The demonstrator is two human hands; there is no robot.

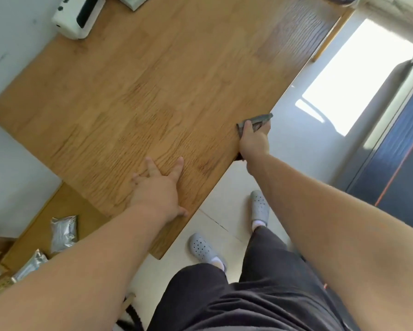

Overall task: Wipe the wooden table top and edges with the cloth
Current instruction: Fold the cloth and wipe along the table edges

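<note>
The wooden table top [153, 91] runs diagonally across the view, its near edge slanting from upper right to lower middle. My right hand [254, 140] grips a grey cloth [258, 120] folded over that near edge, thumb on top and fingers below the edge. My left hand [160, 187] lies flat on the table top near the same edge, fingers spread, holding nothing.
A white and black device [77, 15] sits at the table's far corner by the wall. Silver packets [63, 231] lie on a lower wooden surface at the left. My legs and grey clogs [205, 250] stand on the pale tiled floor below the edge.
</note>
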